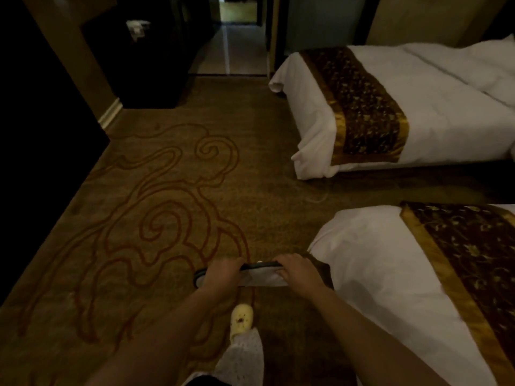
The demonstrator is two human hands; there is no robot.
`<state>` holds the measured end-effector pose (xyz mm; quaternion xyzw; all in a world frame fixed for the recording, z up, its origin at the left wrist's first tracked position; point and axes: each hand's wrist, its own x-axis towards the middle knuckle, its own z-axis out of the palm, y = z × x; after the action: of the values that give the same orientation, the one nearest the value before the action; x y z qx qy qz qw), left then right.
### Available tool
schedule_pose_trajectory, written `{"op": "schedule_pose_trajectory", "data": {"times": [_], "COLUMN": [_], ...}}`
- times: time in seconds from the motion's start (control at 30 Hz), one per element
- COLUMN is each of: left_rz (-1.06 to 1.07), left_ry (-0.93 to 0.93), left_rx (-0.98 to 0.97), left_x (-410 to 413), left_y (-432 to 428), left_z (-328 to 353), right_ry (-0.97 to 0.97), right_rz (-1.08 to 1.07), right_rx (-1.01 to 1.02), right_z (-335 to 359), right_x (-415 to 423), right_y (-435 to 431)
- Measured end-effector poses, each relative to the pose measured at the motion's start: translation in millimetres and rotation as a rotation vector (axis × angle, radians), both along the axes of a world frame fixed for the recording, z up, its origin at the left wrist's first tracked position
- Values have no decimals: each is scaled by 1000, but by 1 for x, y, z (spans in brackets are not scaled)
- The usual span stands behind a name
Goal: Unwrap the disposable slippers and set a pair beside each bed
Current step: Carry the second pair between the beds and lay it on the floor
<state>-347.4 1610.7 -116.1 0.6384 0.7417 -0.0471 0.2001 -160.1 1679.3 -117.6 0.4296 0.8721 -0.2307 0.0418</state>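
Observation:
I hold white disposable slippers [257,275] with a dark edge flat between both hands, low in the head view above the carpet. My left hand [223,273] grips the left part and my right hand [296,270] grips the right end. I cannot tell whether a wrapper is on them. The near bed [390,274] with white linen and a brown-gold runner lies right beside my right hand. The far bed [434,107], made the same way, stands further back on the right.
Patterned brown carpet [156,218] covers the floor to the left and ahead. A gap of carpet [362,188] separates the two beds. Dark furniture [145,65] and a doorway [237,48] lie at the back. My foot in a yellow clog [242,319] stands below my hands.

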Motion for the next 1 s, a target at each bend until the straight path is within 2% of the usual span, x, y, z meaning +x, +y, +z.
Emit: {"op": "schedule_pose_trajectory", "data": {"times": [0.33,0.6,1.0], "left_rz": [-218,-287,-506], "left_ry": [-59,-125,-46], "left_rx": [-57,-67,-59], "left_x": [-60,-50,16], "left_y": [239,402,672], "left_z": [25,12,19], "right_ry": [-16,-40,16], "right_rz": [-224,-349,-555], "right_rx": [31,25,10], "right_z": [21,7,-3], "right_x": [-46,-38,23], "right_y": [192,345,573]}}
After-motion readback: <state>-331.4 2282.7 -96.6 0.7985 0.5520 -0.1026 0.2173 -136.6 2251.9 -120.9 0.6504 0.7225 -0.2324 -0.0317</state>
